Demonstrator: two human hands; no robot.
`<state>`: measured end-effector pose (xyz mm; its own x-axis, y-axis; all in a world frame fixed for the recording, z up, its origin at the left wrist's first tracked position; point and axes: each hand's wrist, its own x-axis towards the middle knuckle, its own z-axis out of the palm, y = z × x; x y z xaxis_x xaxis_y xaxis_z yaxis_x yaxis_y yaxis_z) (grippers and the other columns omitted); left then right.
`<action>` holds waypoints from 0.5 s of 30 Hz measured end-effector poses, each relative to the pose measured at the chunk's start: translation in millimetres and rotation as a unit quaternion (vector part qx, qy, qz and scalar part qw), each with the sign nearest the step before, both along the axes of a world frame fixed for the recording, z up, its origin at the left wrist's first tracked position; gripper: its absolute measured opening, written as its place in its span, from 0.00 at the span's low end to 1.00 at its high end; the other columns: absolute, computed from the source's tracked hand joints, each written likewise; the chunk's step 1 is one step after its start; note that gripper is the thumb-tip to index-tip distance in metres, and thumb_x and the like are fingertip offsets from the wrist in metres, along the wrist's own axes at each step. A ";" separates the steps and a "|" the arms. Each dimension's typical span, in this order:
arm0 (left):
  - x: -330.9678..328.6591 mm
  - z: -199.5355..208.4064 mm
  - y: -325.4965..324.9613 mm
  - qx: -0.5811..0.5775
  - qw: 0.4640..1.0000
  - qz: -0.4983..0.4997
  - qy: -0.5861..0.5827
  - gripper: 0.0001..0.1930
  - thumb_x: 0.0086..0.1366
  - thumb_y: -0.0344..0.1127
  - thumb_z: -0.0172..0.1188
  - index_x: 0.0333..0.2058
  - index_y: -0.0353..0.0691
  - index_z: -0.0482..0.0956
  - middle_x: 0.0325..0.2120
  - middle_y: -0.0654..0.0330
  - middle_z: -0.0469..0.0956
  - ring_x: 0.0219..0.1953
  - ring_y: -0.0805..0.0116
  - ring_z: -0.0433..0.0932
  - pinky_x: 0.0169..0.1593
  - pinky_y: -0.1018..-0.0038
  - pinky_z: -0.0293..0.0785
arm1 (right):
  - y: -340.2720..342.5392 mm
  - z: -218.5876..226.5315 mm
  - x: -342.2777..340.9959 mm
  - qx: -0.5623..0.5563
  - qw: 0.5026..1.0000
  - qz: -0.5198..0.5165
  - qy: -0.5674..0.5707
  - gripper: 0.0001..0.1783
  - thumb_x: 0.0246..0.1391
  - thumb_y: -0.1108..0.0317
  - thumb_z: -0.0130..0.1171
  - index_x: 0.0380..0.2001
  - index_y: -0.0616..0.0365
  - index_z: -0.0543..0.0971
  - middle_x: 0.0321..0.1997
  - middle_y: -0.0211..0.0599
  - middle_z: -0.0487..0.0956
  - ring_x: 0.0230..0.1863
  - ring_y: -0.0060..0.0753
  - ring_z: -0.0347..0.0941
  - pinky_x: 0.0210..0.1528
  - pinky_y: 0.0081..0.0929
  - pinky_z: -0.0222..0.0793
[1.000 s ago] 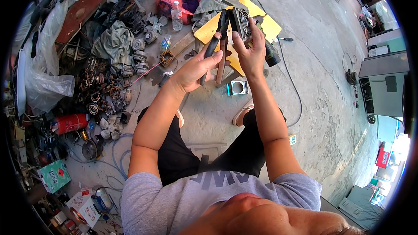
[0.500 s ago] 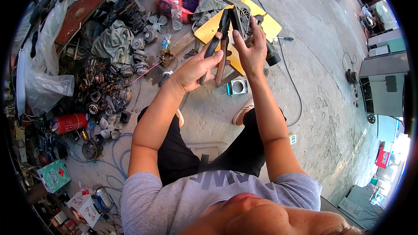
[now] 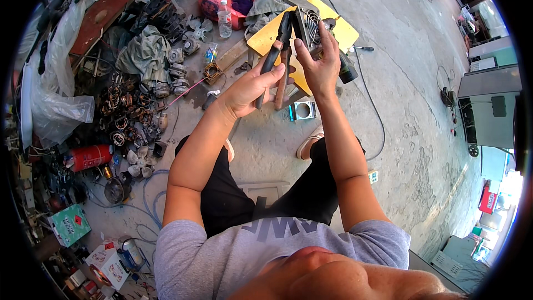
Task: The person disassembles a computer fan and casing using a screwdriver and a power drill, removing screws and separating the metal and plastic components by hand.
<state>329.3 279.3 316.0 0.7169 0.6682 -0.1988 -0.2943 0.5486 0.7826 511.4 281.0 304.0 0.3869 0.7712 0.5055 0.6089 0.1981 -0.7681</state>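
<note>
My left hand [image 3: 256, 84] is closed round the handles of a pair of pliers [image 3: 285, 32]; one handle looks black, the other worn brown. The pliers' dark jaws meet the left edge of a square fan [image 3: 310, 21] with a round wire guard, tilted up over a yellow board [image 3: 345, 32]. My right hand [image 3: 321, 69] is at the fan's near right side, thumb by its frame and fingers bent along the guard side. Its palm hides part of the fan. A dark cylindrical tool [image 3: 348, 72] lies just right of that hand.
A small box with a round opening [image 3: 303, 110] stands on the floor between my feet and the board. Piled motor parts [image 3: 130, 100] fill the left side. A water bottle [image 3: 224, 19] and red bag [image 3: 206, 1] stand beyond. A cable [image 3: 380, 116] curves along the right.
The pliers and fan tilt very slightly, and both hands stay almost in place. Nothing else has visibly moved.
</note>
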 end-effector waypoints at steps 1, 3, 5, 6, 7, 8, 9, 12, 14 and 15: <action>-0.5 -1.1 0.0 0.007 1.000 0.002 0.008 0.32 0.74 0.41 0.47 0.71 0.60 0.43 0.50 0.59 0.68 0.53 0.65 0.71 0.46 0.68 0.74 | 0.1 -0.1 0.1 0.003 1.000 0.000 -0.008 0.40 0.46 0.52 0.71 0.60 0.59 0.72 0.53 0.49 0.74 0.53 0.44 0.73 0.55 0.34 0.68; -1.9 -3.1 0.1 0.023 0.999 0.006 0.024 0.32 0.73 0.43 0.49 0.70 0.58 0.45 0.48 0.62 0.68 0.50 0.70 0.69 0.52 0.71 0.69 | 1.4 -4.1 0.8 -0.007 1.000 0.000 -0.009 0.40 0.45 0.52 0.71 0.59 0.59 0.71 0.53 0.49 0.74 0.54 0.44 0.73 0.55 0.35 0.68; -1.8 -9.9 1.9 0.036 0.998 0.012 0.058 0.28 0.73 0.46 0.49 0.67 0.53 0.54 0.46 0.63 0.70 0.47 0.71 0.70 0.51 0.70 0.69 | 1.0 -4.6 1.0 -0.018 1.000 0.001 -0.008 0.41 0.44 0.51 0.71 0.60 0.59 0.71 0.54 0.49 0.74 0.54 0.45 0.73 0.56 0.35 0.68; -1.8 -12.8 3.0 0.043 0.996 0.016 0.075 0.26 0.73 0.47 0.49 0.66 0.51 0.58 0.45 0.63 0.71 0.46 0.72 0.71 0.51 0.70 0.69 | 0.6 -3.7 0.1 -0.026 1.000 0.003 -0.006 0.42 0.44 0.50 0.72 0.60 0.59 0.71 0.54 0.50 0.74 0.55 0.45 0.72 0.56 0.35 0.68; -2.0 -14.9 3.8 0.045 0.994 0.023 0.098 0.24 0.72 0.49 0.50 0.63 0.49 0.61 0.44 0.64 0.72 0.45 0.72 0.72 0.51 0.69 0.69 | 0.3 -3.2 -0.5 -0.033 0.999 0.005 -0.004 0.43 0.43 0.50 0.72 0.60 0.60 0.70 0.54 0.50 0.74 0.55 0.45 0.72 0.57 0.36 0.68; -2.1 -16.1 4.4 0.046 0.991 0.030 0.121 0.23 0.72 0.50 0.50 0.60 0.47 0.65 0.43 0.64 0.72 0.45 0.72 0.72 0.50 0.68 0.69 | 0.5 -5.2 -0.5 -0.042 0.999 0.008 -0.006 0.44 0.43 0.49 0.72 0.60 0.60 0.70 0.54 0.50 0.74 0.55 0.46 0.72 0.57 0.36 0.68; -1.5 -17.1 5.3 0.049 0.988 0.036 0.143 0.23 0.72 0.51 0.50 0.57 0.44 0.69 0.42 0.64 0.73 0.44 0.72 0.73 0.50 0.67 0.70 | 1.0 -8.6 0.5 -0.049 0.999 0.010 -0.008 0.45 0.42 0.49 0.72 0.61 0.60 0.70 0.54 0.50 0.74 0.55 0.46 0.72 0.57 0.36 0.67; -4.6 -22.4 8.4 0.045 0.985 0.062 0.155 0.22 0.71 0.54 0.50 0.51 0.42 0.74 0.42 0.64 0.75 0.45 0.70 0.75 0.51 0.62 0.70 | 1.9 -13.6 4.2 -0.062 0.997 0.034 0.027 0.41 0.49 0.46 0.66 0.61 0.60 0.69 0.54 0.52 0.74 0.55 0.47 0.73 0.56 0.37 0.67; -12.6 -21.7 11.4 0.066 0.979 0.062 0.180 0.22 0.71 0.53 0.50 0.51 0.42 0.74 0.41 0.64 0.76 0.46 0.70 0.75 0.50 0.64 0.71 | 2.8 -16.1 8.6 -0.067 0.994 0.056 0.065 0.37 0.57 0.44 0.59 0.61 0.60 0.69 0.54 0.53 0.74 0.55 0.48 0.73 0.55 0.38 0.68; -17.4 -21.4 13.2 0.077 0.976 0.062 0.193 0.22 0.71 0.53 0.50 0.51 0.41 0.74 0.41 0.64 0.76 0.47 0.70 0.76 0.49 0.64 0.71 | 5.0 -17.6 16.2 -0.061 0.996 0.036 0.046 0.33 0.62 0.45 0.51 0.61 0.59 0.69 0.54 0.53 0.75 0.55 0.48 0.72 0.55 0.39 0.67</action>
